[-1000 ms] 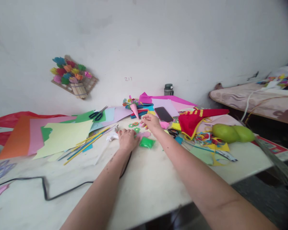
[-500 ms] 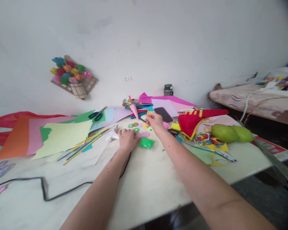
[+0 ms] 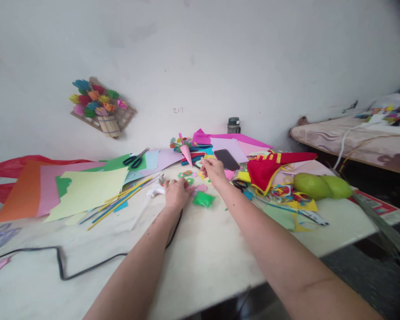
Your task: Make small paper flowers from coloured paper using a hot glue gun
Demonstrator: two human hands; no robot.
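Left hand (image 3: 176,194) beside green packet (image 3: 204,199); open tabletop (image 3: 206,253) toward near edge (image 3: 226,295).

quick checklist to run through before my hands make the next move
1. Black cord clear of the left forearm: not ok, it passes beneath it.
2. Left hand apart from the white glue gun: cannot tell, they lie side by side.
3. Right hand gripping its piece: cannot tell, the fingertips are too small to read.
4. Green packet out from under both hands: ok, it lies on the table in full view.
5. Scissors on the green sheet away from both hands: ok, they lie beyond the left hand.
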